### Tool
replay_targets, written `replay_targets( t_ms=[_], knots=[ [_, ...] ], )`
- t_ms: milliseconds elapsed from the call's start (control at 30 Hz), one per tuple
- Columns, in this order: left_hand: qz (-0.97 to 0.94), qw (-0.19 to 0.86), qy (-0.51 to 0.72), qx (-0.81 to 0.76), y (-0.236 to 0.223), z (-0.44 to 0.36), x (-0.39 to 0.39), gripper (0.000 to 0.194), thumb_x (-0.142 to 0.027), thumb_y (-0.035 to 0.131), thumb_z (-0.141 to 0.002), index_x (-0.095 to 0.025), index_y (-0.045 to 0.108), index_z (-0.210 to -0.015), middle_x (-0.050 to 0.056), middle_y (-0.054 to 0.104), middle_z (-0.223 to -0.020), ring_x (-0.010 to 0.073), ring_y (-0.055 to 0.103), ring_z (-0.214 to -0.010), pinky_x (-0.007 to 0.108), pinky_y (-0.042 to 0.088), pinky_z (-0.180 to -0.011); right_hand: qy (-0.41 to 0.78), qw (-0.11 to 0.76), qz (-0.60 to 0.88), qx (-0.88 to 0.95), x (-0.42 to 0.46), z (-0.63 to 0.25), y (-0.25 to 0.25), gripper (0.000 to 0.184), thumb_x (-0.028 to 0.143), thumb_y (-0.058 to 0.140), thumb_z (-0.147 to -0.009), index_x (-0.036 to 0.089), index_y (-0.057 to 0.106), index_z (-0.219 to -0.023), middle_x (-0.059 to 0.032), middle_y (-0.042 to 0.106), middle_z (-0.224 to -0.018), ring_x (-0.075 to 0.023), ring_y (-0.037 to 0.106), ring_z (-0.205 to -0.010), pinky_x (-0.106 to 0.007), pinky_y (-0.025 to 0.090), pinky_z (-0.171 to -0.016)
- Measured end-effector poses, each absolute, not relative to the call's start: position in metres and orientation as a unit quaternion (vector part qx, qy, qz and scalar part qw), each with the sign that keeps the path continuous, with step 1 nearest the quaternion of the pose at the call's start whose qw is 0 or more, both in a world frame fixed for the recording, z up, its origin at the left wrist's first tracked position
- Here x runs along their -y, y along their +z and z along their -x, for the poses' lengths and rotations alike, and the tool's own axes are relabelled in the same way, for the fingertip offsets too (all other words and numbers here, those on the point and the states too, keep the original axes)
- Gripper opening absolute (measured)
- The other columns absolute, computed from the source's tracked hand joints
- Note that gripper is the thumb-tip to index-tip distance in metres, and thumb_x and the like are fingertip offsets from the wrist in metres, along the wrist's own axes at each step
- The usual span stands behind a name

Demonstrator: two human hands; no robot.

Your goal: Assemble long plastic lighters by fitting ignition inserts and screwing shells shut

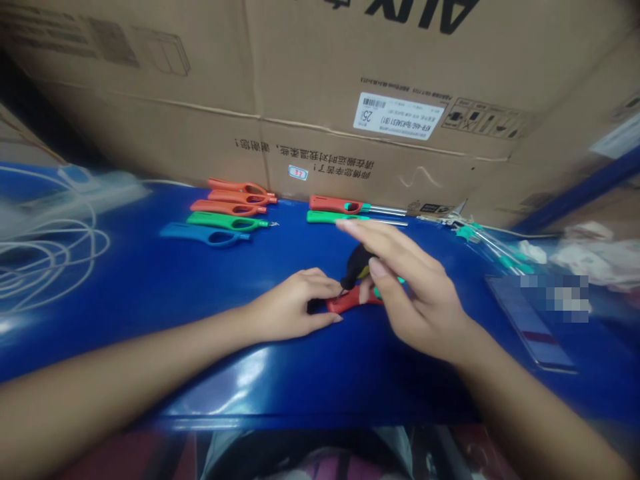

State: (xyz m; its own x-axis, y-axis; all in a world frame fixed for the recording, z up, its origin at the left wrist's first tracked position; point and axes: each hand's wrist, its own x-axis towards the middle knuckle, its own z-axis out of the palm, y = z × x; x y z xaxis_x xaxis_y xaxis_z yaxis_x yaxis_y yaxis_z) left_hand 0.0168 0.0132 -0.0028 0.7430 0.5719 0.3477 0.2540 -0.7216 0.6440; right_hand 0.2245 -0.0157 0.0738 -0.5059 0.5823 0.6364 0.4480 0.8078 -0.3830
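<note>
A red gas lighter [343, 301] with a teal part lies flat on the blue table in front of me. My left hand [303, 303] has its fingertips at the lighter's left end, thumb on the near side, gripping it. In my right hand [413, 287] is a screwdriver [357, 265] with a black and yellow handle, tilted, its shaft pointing down at the lighter's red body. Part of the lighter is hidden behind the right fingers. Just beyond lie a red lighter [330, 203] and a green lighter [323, 217], both with metal tubes.
Several orange lighter handles [235, 195], a green one [215, 221] and a blue one [205, 234] lie at back left. Coiled white cable [95, 247] is left. Metal tubes with teal parts [493, 247] and a phone [533, 327] lie right. A cardboard box [200, 133] stands behind.
</note>
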Motion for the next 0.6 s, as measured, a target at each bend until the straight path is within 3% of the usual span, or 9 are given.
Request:
replay_targets(
  t_ms=[100,233,300,433,500,600],
  knots=[
    [-0.884,0.295,0.276,-0.235,-0.004,-0.016,-0.013,0.030,-0.025,0.070,-0.090,-0.019,0.070,-0.119,0.006,0.076,-0.102,0.0207,0.064,-0.095,0.037,0.048,-0.093,0.130,0.433,0.304,0.839,0.009,-0.226,0.070,0.037,0.017,0.049,-0.100,0.025,0.062,-0.134,-0.0073,0.070,-0.122,-0.0191,0.069,-0.104,-0.035,0.061,-0.085],
    [-0.885,0.299,0.269,-0.235,-0.005,-0.016,-0.013,0.032,-0.024,0.070,-0.090,-0.020,0.069,-0.122,0.006,0.076,-0.106,0.0216,0.064,-0.097,0.038,0.047,-0.092,0.044,0.482,0.331,0.810,0.003,-0.227,0.067,0.020,0.025,0.073,-0.088,0.026,0.074,-0.108,-0.0032,0.073,-0.092,-0.0141,0.062,-0.066,-0.031,0.059,-0.065],
    [-0.886,0.298,0.266,-0.236,-0.004,-0.017,-0.012,0.031,-0.022,0.070,-0.090,-0.020,0.069,-0.121,0.005,0.076,-0.104,0.0211,0.063,-0.095,0.037,0.047,-0.090,0.029,0.477,0.318,0.819,0.004,-0.227,0.067,0.026,0.023,0.069,-0.091,0.025,0.072,-0.116,-0.0049,0.073,-0.096,-0.0154,0.064,-0.070,-0.032,0.059,-0.069],
    [-0.889,0.290,0.254,-0.247,0.000,-0.018,-0.010,0.020,-0.022,0.067,-0.092,-0.018,0.071,-0.110,0.005,0.075,-0.101,0.0204,0.062,-0.090,0.036,0.045,-0.086,0.130,0.432,0.274,0.849,0.010,-0.225,0.072,0.042,0.012,0.047,-0.099,0.022,0.059,-0.137,-0.0093,0.068,-0.126,-0.0185,0.067,-0.103,-0.034,0.059,-0.084],
    [-0.889,0.286,0.253,-0.253,0.000,-0.018,-0.009,0.010,-0.021,0.066,-0.091,-0.017,0.071,-0.099,0.005,0.073,-0.098,0.0202,0.063,-0.088,0.035,0.045,-0.085,0.137,0.430,0.262,0.853,0.013,-0.223,0.074,0.035,0.013,0.054,-0.097,0.023,0.066,-0.129,-0.0069,0.071,-0.115,-0.0166,0.068,-0.097,-0.031,0.059,-0.081],
    [-0.885,0.281,0.263,-0.260,-0.002,-0.018,-0.008,0.004,-0.018,0.066,-0.090,-0.017,0.069,-0.092,0.003,0.071,-0.092,0.0181,0.062,-0.081,0.033,0.045,-0.082,0.043,0.465,0.282,0.838,0.017,-0.219,0.073,0.023,0.020,0.072,-0.089,0.023,0.073,-0.112,-0.0035,0.070,-0.091,-0.0132,0.065,-0.075,-0.025,0.057,-0.066]
  ],
)
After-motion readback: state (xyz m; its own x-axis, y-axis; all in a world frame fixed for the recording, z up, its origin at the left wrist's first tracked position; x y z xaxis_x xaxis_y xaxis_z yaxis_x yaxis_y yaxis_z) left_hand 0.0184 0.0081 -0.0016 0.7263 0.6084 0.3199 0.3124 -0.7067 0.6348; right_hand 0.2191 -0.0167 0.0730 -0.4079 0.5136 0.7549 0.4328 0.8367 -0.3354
